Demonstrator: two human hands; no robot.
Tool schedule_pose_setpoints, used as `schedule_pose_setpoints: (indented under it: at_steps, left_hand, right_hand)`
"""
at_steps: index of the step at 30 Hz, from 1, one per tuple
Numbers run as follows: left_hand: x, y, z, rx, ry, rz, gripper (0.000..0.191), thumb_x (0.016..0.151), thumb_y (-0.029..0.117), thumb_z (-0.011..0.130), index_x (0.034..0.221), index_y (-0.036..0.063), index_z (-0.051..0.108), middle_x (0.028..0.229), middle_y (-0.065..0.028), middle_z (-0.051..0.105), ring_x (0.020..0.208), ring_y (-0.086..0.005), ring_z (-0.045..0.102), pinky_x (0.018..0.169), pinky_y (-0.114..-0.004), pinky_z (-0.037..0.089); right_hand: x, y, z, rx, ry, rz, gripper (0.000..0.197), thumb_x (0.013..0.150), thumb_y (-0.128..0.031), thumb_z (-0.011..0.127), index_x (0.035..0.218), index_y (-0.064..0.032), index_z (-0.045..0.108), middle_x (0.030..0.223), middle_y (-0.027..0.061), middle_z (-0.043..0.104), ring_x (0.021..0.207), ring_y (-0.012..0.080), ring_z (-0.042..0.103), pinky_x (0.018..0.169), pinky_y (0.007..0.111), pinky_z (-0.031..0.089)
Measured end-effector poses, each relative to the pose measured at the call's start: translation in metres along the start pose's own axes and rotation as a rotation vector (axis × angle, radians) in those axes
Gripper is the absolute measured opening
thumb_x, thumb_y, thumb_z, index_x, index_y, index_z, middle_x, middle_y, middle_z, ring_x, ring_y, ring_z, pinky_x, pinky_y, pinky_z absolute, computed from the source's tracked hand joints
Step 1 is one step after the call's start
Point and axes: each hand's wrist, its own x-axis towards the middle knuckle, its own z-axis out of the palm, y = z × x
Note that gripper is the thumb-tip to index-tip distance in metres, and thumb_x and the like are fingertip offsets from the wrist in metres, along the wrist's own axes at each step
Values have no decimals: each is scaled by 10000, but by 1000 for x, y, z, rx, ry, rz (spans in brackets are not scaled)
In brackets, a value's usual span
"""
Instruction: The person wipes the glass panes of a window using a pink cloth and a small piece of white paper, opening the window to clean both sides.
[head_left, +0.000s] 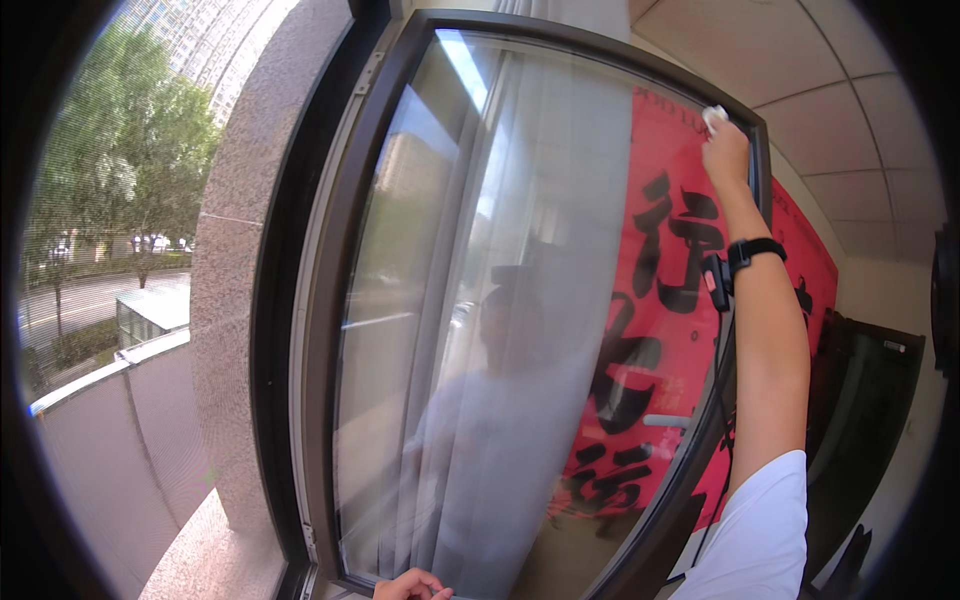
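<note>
A casement window's glass pane (480, 300) in a brown frame (322, 315) stands swung open before me. My right hand (726, 154) is raised to its upper right corner, closed around a crumpled white cloth or tissue (715, 118) that lies against the glass. A black strap (757, 253) with a small device circles that forearm. Low in the view, my left hand (412, 585) is at the bottom edge of the pane, fingers bent and partly cut off by the picture's rim; whether it holds anything cannot be seen. The glass carries a faint reflection of a person.
Behind the glass hang a pale curtain (577, 225) and a red banner (806, 247) with black characters. A window handle (666, 421) shows low on the right. Left are a stone-faced wall (232, 285), an outer ledge and trees outside. A cable hangs beside my right arm.
</note>
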Motion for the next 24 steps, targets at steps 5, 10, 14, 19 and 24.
schedule_pose_setpoints:
  at_steps: [5, 10, 14, 19, 24]
  left_hand:
    - [9, -3, 0, -41, -44, -25, 91, 881, 90, 716, 853, 37, 647, 560, -7, 599, 491, -61, 511, 484, -244, 391]
    - [7, -9, -13, -41, -27, -46, 100, 879, 70, 713, 831, 31, 635, 563, -6, 607, 490, -54, 511, 480, -234, 384]
    - [-7, -17, -22, -13, 63, -57, 106, 882, 71, 713, 826, 35, 630, 555, 5, 589, 488, -47, 487, 471, -236, 369]
    - [-32, -17, -33, 18, 246, -125, 121, 886, 97, 730, 838, 50, 629, 570, 22, 568, 518, -37, 463, 482, -241, 357]
    - [-41, -8, -32, -84, 311, -163, 146, 893, 95, 734, 846, 42, 606, 583, 16, 563, 532, -48, 482, 491, -237, 365]
  right_hand:
    - [-30, 77, -16, -67, 28, 30, 211, 858, -32, 571, 1041, -15, 673, 992, 231, 679, 943, 435, 648, 805, 510, 515]
    - [-7, 5, 10, -106, 91, 135, 165, 810, -35, 617, 952, -18, 699, 952, 235, 687, 924, 417, 660, 814, 502, 523]
    - [23, -131, 65, 155, 184, -4, 135, 849, -32, 566, 899, -3, 688, 877, 224, 693, 841, 423, 675, 735, 508, 535]
    - [35, -326, 89, 80, -111, -240, 166, 866, -18, 597, 937, 3, 744, 1143, 231, 672, 1088, 378, 630, 855, 418, 579]
    - [2, -401, 79, 418, -63, -306, 128, 860, -25, 596, 950, 19, 675, 1106, 250, 685, 1051, 366, 642, 858, 438, 576]
